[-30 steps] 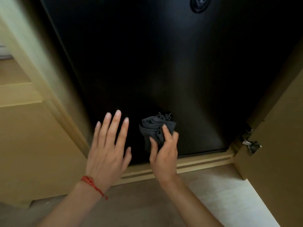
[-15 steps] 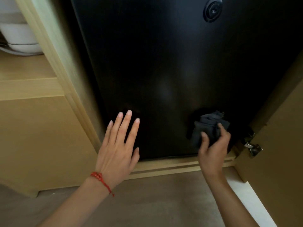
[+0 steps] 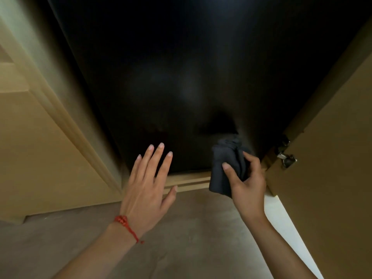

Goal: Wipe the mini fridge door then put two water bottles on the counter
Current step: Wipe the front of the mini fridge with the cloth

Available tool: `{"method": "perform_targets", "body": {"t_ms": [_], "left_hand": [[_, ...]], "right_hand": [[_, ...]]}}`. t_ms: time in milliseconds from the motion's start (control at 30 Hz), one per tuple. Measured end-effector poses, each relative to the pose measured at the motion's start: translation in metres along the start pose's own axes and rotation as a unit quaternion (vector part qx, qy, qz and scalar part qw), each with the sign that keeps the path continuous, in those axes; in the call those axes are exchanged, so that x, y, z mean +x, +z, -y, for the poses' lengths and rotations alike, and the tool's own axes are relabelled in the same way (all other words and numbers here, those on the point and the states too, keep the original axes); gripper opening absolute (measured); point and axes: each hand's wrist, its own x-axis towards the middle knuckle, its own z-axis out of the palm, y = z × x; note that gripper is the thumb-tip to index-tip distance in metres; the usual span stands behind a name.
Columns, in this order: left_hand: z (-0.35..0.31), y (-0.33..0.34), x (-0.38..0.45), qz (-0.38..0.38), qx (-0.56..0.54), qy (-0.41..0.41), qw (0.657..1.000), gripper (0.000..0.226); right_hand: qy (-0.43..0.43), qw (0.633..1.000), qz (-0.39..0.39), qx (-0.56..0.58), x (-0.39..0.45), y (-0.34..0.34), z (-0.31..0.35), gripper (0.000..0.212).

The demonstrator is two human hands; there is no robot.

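one black mini fridge door [image 3: 181, 77] fills the upper middle of the view, set inside a light wood cabinet frame [image 3: 50, 109], with one open cabinet door [image 3: 332, 158] standing at the right and a grey floor [image 3: 191, 228] below. two bare forearms reach in from the bottom edge. the left hand [image 3: 147, 190] is raised flat, palm toward the fridge, four fingers straight and slightly spread, thumb out to the side; it holds nothing, and whether the fingertips touch the door cannot be told. the right hand [image 3: 246, 178] is curled, fingers and thumb clamped around one bunched dark cloth [image 3: 227, 168], held at the door's lower right corner, its lower end hanging over the wooden sill [image 3: 187, 179]. one metal hinge [image 3: 286, 159] sits just right of that hand. one red string bracelet [image 3: 125, 224] circles the left wrist. no water bottles are in view.
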Motion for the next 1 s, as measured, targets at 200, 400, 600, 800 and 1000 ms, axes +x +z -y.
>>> {"method": "perform_targets", "body": {"t_ms": [200, 400, 600, 800, 1000], "left_hand": [[-0.022, -0.015, -0.011, 0.09, -0.016, -0.034, 0.995, 0.064], [-0.054, -0.076, 0.003, 0.13, -0.028, 0.003, 0.991, 0.06], [-0.095, -0.158, 0.037, 0.156, -0.041, 0.014, 0.987, 0.059], [-0.127, -0.253, 0.069, 0.173, -0.059, 0.018, 0.983, 0.06], [-0.154, -0.348, 0.101, 0.157, -0.084, -0.008, 0.984, 0.057]], "right_hand": [[0.115, 0.993, 0.021, 0.003, -0.023, -0.027, 0.014, 0.041], [0.157, 0.985, 0.071, -0.031, -0.024, -0.072, 0.082, 0.045], [0.165, 0.983, 0.075, -0.032, -0.018, -0.117, 0.166, 0.042], [0.196, 0.98, 0.033, -0.022, -0.011, -0.164, 0.258, 0.035], [0.208, 0.977, 0.012, -0.039, -0.001, -0.206, 0.353, 0.033]]}}
